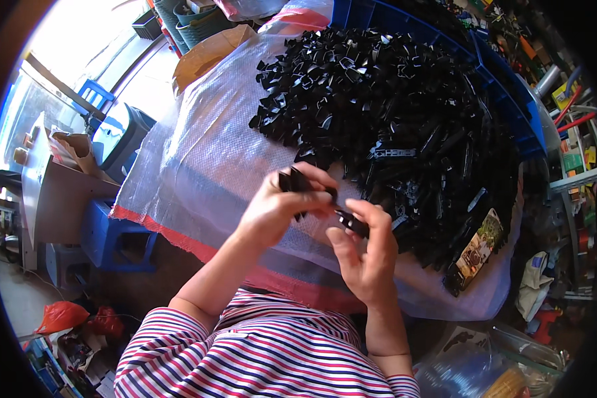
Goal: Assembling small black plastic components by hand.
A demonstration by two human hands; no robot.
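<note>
Several small black plastic parts are bunched in my left hand, its fingers closed round them. Just to the right, my right hand pinches a black plastic piece between thumb and forefinger, close to the left hand's fingertips. Whether the pieces in the two hands touch, I cannot tell. Beyond both hands lies a large heap of glossy black plastic parts, angular small ones at the far side and longer strip-like ones at the right. The heap rests on a white woven plastic sheet with a red edge.
A blue crate stands behind the heap. A pack with a colourful printed picture lies at the sheet's right. Blue stools and a bin stand to the left. Shelving with assorted goods lines the right side.
</note>
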